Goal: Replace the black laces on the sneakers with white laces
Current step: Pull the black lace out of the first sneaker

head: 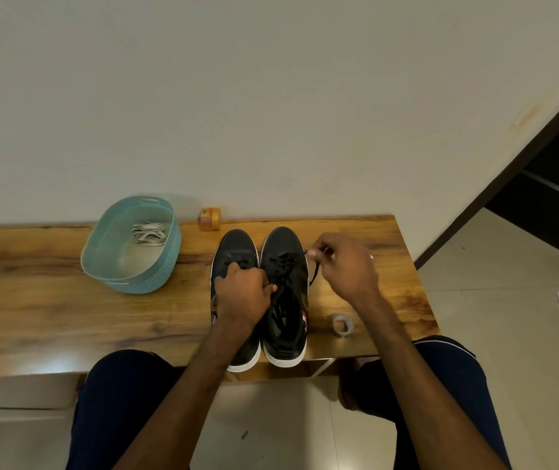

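Two black sneakers with white soles stand side by side on the wooden table, toes toward the wall: the left sneaker (234, 247) and the right sneaker (286, 300). Both carry black laces. My left hand (244, 290) rests across the left sneaker's throat, its fingers closed against the laced part of the right sneaker. My right hand (344, 266) hovers just right of the right sneaker and pinches a black lace end (314, 274) pulled out sideways. White laces (149, 234) lie bundled in a blue basket (166, 266).
A small orange jar (210, 218) stands against the wall behind the sneakers. A roll of clear tape (341, 324) lies near the table's front right edge. The table (50, 300) ends just past my right hand; my knees sit under its front edge.
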Motion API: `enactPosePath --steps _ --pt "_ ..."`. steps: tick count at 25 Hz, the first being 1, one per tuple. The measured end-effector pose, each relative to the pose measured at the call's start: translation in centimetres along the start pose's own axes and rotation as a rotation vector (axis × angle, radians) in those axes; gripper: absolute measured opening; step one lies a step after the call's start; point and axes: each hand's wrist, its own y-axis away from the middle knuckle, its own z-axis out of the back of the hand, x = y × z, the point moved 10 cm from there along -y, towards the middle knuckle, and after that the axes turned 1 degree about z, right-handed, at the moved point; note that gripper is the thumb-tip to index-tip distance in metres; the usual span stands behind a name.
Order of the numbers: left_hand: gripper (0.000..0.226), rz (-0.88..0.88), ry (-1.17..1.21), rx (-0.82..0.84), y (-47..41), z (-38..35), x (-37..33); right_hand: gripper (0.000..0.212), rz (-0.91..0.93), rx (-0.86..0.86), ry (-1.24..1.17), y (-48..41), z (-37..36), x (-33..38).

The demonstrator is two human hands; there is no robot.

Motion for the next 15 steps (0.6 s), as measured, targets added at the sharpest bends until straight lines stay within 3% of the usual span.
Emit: enactPosePath --steps 3,5,8,10,13,15 --pt "0.030 0.013 -0.015 0.004 0.0 -0.2 0.0 0.010 -0.191 -0.486 -0.593 0.6 6.4 -3.8" --pt "0.028 0.012 -0.004 -0.023 0.2 0.1 -0.1 0.015 -0.314 -0.617 -0.582 1.3 8.3 -6.4" --pt "0.023 0.005 0.086 -0.105 0.2 1.2 -0.2 0.024 -0.350 -0.280 -0.003 0.4 5.2 -6.1" --pt "0.021 -0.033 0.162 -0.147 0.4 1.9 -0.7 0.037 -0.272 -0.027 0.230 0.4 0.9 -4.2" --pt "0.025 -0.110 0.268 -0.157 0.5 1.9 -1.6 0.032 -0.176 0.280 0.080 1.1 -4.8 -1.7" --pt "0.020 -0.090 0.538 -0.152 0.1 1.9 -1.2 0.027 -0.165 0.394 0.012 1.9 -6.9 -1.0"
